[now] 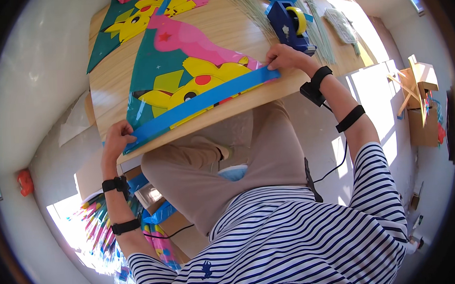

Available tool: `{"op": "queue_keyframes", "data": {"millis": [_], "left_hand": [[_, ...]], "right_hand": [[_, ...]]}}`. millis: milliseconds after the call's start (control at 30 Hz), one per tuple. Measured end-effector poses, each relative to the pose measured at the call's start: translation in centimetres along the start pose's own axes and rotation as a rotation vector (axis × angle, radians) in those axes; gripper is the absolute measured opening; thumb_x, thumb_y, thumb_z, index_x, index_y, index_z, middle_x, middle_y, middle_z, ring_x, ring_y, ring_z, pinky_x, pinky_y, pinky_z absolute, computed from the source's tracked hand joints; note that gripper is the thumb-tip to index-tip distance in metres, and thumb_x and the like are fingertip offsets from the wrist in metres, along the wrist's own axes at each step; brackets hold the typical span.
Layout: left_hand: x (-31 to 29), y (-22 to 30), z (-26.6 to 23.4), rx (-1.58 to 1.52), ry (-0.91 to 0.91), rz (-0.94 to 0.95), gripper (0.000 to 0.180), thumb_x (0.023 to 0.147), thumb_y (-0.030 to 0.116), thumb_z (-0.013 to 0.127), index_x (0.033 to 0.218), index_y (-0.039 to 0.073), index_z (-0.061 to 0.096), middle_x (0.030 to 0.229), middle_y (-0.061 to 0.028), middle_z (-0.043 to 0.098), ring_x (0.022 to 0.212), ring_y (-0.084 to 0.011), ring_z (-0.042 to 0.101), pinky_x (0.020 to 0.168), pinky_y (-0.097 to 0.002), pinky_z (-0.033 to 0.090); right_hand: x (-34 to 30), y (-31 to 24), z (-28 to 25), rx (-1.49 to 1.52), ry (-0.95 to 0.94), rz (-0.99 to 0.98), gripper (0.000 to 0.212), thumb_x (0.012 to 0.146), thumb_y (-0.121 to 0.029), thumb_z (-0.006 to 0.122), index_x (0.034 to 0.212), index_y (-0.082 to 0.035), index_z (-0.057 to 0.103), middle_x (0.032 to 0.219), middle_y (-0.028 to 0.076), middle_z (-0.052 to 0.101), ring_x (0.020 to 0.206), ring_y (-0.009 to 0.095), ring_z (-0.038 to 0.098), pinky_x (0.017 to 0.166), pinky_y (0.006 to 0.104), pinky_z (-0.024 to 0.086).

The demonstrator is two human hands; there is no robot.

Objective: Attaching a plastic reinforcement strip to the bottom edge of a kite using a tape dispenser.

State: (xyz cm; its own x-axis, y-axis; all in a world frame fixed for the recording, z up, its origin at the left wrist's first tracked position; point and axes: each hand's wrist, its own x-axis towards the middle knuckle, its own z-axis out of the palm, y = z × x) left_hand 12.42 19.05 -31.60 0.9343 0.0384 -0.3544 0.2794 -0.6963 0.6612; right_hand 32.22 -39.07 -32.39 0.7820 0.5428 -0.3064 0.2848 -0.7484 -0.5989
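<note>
A printed triangular plastic sheet, which looks like a kite sail, lies on the wooden table with its long side toward me. Its print is a yellow cartoon animal on teal and pink. Along that near side stretches a flat blue strip, straight and slanting up to the right. My left hand is closed on the strip's left end at the sheet's corner. Over at the right end, my right hand pinches the strip with thumb and fingertips. Part of each fingertip is hidden.
Just beyond my right hand stands a blue tape dispenser with a yellow roll. Thin pale rods and a clear plastic pack lie at the far right. A second printed sheet is at the far left. Printed sheets are heaped below left.
</note>
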Motion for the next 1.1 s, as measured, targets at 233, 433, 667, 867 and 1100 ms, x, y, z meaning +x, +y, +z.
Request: {"op": "queue_keyframes", "data": {"millis": [233,433,667,867,1100], "left_hand": [[-0.2,1.3,0.1,0.08,-0.03,-0.025,0.021,0.067,-0.009,0.076,0.08,-0.001,0.062,0.068,-0.0023,0.058,0.066,-0.0122,0.054,0.062,-0.0306,0.044],[0.0,0.5,0.7,0.104,-0.016,-0.048,0.02,0.068,-0.009,0.076,0.08,-0.001,0.062,0.067,-0.0043,0.059,0.066,-0.0133,0.056,0.062,-0.0317,0.045],[0.3,0.0,0.5,0.132,0.009,-0.038,0.021,0.068,-0.009,0.077,0.081,-0.001,0.062,0.067,-0.0052,0.059,0.065,-0.0142,0.056,0.063,-0.0325,0.046],[0.5,0.1,0.5,0.141,-0.001,-0.056,0.022,0.068,-0.01,0.078,0.082,0.0,0.063,0.068,-0.005,0.06,0.066,-0.014,0.057,0.063,-0.0325,0.046],[0.3,0.4,0.7,0.182,0.013,-0.067,0.022,0.068,-0.01,0.077,0.082,0.0,0.063,0.068,-0.0052,0.06,0.067,-0.0141,0.057,0.063,-0.0325,0.046]], "right_hand": [[0.0,-0.2,0.6,-0.049,0.031,-0.008,0.018,0.073,-0.011,0.083,0.088,-0.002,0.077,0.081,0.014,0.075,0.078,0.026,0.072,0.073,0.0387,0.055],[-0.2,-0.4,1.7,-0.1,0.126,-0.015,0.018,0.072,-0.009,0.083,0.087,-0.002,0.077,0.081,0.015,0.075,0.078,0.029,0.072,0.071,0.0402,0.055],[-0.2,0.1,2.1,-0.112,0.057,-0.036,0.017,0.076,-0.011,0.08,0.086,0.001,0.073,0.084,0.017,0.071,0.082,0.033,0.07,0.073,0.0431,0.054],[-0.7,-0.2,2.0,-0.106,0.024,-0.061,0.015,0.082,-0.007,0.075,0.096,0.0,0.073,0.094,0.015,0.07,0.091,0.03,0.067,0.082,0.0404,0.053],[-2.1,-2.6,0.4,0.112,0.013,0.01,0.022,0.083,-0.005,0.076,0.105,-0.002,0.072,0.092,0.008,0.073,0.09,0.02,0.069,0.083,0.0337,0.054]]}}
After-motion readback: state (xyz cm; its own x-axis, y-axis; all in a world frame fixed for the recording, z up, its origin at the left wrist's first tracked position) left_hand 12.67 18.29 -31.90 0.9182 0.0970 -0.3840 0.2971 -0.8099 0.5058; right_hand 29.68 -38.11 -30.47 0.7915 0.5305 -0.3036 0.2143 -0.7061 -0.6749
